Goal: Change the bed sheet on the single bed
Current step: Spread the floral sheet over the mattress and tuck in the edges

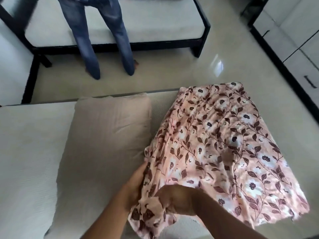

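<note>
The left hand [136, 185] reaches in from the lower edge, forearm angled up and right, its fingers curled closed on the near left edge of the floral bed sheet [224, 144]. The right hand [177, 200], just beside it, is fisted around a bunched fold of the same cloth, knuckles up, forearm running off to the lower right. To the left, a beige pillow [107, 135] lies on the bare mattress [29, 144], touching the sheet's left edge. Across the floor [172, 71], a person in jeans [84, 40] stands against another bare bed [155, 23]. The sheet spreads up and right from both hands, draping over the mattress's right end.
</note>
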`<state>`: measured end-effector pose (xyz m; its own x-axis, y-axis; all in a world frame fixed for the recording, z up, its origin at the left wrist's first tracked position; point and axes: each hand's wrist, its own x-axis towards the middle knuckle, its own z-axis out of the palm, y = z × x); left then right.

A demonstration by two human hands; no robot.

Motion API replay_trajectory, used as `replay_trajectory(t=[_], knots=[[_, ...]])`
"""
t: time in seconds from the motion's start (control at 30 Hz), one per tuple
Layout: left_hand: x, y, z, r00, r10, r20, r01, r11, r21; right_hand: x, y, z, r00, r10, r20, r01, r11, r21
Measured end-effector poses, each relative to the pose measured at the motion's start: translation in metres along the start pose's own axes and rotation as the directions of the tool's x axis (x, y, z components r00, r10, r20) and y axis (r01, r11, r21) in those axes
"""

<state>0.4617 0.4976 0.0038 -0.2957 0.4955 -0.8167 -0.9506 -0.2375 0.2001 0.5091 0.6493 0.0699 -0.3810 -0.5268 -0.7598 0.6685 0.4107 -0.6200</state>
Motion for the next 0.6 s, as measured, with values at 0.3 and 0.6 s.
replay_trajectory(t=[0.3, 0.6], knots=[[-0.039, 0.047, 0.038, 0.558, 0.663, -0.499, -0.664, 0.717, 0.211, -0.010, 0.009, -0.021, 0.967, 0.226, -0.115, -0.252, 0.912, -0.325], [-0.051, -0.008, 0.047, 0.692, 0.553, 0.463, -0.524, -0.056, 0.850, 0.002, -0.010, -0.030, 0.834, -0.007, -0.552, 0.422, 0.652, 0.630]])
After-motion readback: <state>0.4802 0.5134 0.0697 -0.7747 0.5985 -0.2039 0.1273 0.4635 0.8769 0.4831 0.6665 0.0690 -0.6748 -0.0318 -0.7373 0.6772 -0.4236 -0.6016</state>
